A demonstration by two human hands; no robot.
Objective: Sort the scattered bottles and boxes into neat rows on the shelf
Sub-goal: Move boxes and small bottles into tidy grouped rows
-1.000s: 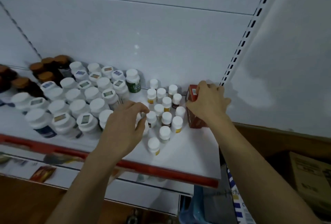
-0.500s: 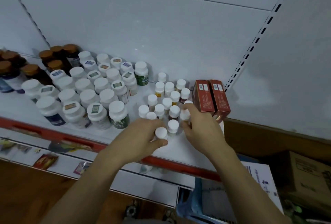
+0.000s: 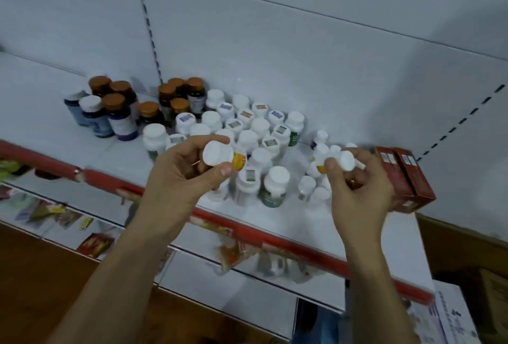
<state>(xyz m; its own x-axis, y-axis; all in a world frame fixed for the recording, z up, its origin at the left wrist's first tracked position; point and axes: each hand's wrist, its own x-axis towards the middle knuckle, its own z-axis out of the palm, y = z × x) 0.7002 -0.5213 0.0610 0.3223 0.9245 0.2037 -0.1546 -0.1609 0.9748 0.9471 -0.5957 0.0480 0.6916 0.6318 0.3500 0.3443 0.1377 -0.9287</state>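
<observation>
**Both hands closed on one small bottle each, above the shelf front**

Left hand: thumb and fingers curled round a yellow-label bottle. It's tipped on its side, cap toward the camera, held clear of the shelf in the middle of the frame.

Right hand: pinches a second small bottle between thumb and fingers, centre right. It's blurred, so I can't tell whether it holds just one.

My read: caps turned up to check that the two match before they go in a row.

Just below the right hand is the small-bottle cluster, loose, no clear rows. That's probably where both go.

The red boxes lie side by side at the right edge of the shelf, right behind the right hand.

The big white-capped bottles are packed in rough rows, centre, beyond the left hand. The brown-capped bottles are grouped at upper left against the back panel.

Risk: the cluster is tight, and setting one down could tip its neighbours.
</observation>
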